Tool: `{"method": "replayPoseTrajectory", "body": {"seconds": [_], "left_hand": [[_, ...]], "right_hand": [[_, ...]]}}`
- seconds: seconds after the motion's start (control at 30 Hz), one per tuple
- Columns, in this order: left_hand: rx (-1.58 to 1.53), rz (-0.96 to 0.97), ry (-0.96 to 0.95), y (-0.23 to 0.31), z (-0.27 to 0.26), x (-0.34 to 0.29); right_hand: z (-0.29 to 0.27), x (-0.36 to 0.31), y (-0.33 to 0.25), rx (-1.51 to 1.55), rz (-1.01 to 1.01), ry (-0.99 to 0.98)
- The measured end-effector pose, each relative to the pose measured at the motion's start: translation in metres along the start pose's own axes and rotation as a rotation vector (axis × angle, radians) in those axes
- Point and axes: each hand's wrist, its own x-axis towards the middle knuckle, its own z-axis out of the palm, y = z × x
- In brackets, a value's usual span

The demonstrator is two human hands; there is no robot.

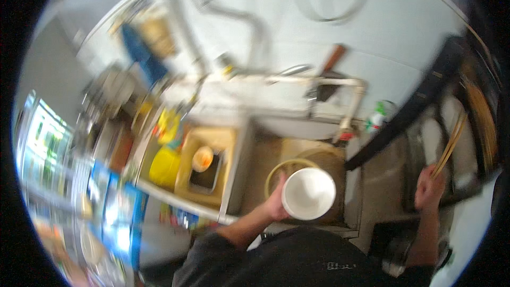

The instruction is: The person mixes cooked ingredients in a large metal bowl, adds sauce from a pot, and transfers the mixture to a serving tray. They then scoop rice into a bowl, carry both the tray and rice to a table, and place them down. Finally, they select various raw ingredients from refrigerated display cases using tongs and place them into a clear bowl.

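My left hand (277,203) grips a round white bowl (309,194) by its left side, holding it over the sink (254,180) in front of me. The bowl's mouth faces up and only white shows inside it. Off to the right, my right hand (429,189) is closed around a pair of long wooden chopsticks (452,144), which point up and away. Behind the bowl, a pale yellow round rim (272,172) shows in the sink basin; the bowl hides part of it.
A yellow tub (230,143) with a small bowl (202,158) and a dark tray stands left of the sink. The pipe tap (357,95) reaches over the basin's far right corner. A cleaver (325,82) hangs on the wall. A long dark bar (414,111) slants between sink and stove side.
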Motion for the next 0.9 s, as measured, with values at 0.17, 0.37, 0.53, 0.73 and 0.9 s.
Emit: {"method": "replayPoseTrajectory", "body": {"seconds": [0.17,0.37,0.53,0.73,0.9], "left_hand": [[-0.078,0.026,-0.097,0.001,-0.029,-0.027],[-0.045,0.054,-0.108,0.003,-0.035,-0.064],[-0.093,0.077,-0.1,0.005,-0.034,-0.076],[0.104,-0.102,0.002,0.01,0.001,-0.068],[0.41,-0.189,-0.102,0.005,0.047,-0.023]], "right_hand": [[0.094,0.03,-0.072,1.325,0.743,-0.47],[0.125,0.043,-0.057,1.611,0.718,-0.235],[0.115,-0.028,-0.013,1.895,0.527,-0.188],[0.085,-0.107,-0.006,1.398,0.171,-0.129],[0.099,-0.101,-0.059,0.184,-0.095,-0.816]]}}
